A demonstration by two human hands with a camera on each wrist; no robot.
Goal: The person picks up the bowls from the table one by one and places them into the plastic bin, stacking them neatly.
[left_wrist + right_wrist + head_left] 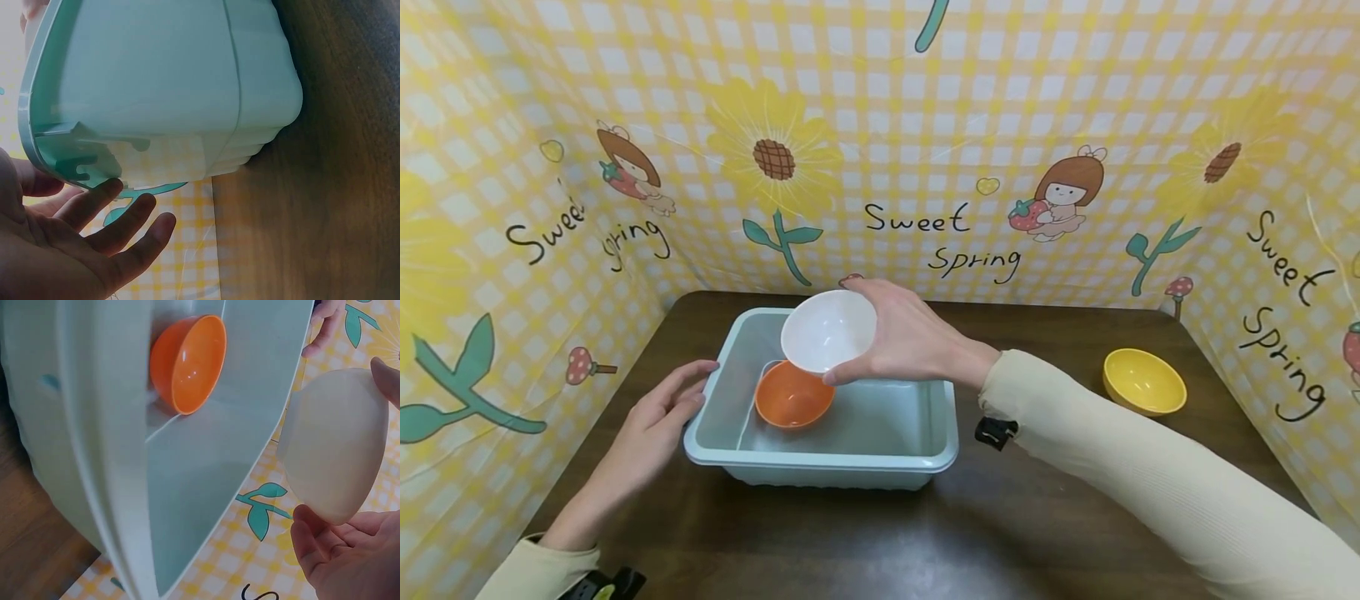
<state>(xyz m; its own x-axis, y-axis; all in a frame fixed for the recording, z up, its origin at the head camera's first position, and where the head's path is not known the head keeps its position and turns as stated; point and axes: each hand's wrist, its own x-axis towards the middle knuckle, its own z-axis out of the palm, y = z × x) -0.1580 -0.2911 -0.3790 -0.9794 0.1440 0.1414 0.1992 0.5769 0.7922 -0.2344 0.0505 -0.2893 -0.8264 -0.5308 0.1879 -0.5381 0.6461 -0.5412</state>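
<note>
My right hand (913, 337) grips a white bowl (827, 333) by its edge, thumb on one side and fingers on the other. The bowl is tilted, its inside facing me, above the light blue-green plastic basin (820, 460). Inside the basin, toward its left side, sits an orange bowl (793, 398), partly overlapped by the white one in the head view. At the basin's left rim is my left hand (658, 417), its fingertips right at the edge. In the left wrist view the fingers (134, 215) are spread and gently bent beside the basin's outer wall.
A yellow bowl (1145, 382) stands on the dark wooden table (1045, 508) at the right, beyond my right forearm. Yellow checked cloth (895, 125) with printed flowers and lettering rises behind the table and along both sides.
</note>
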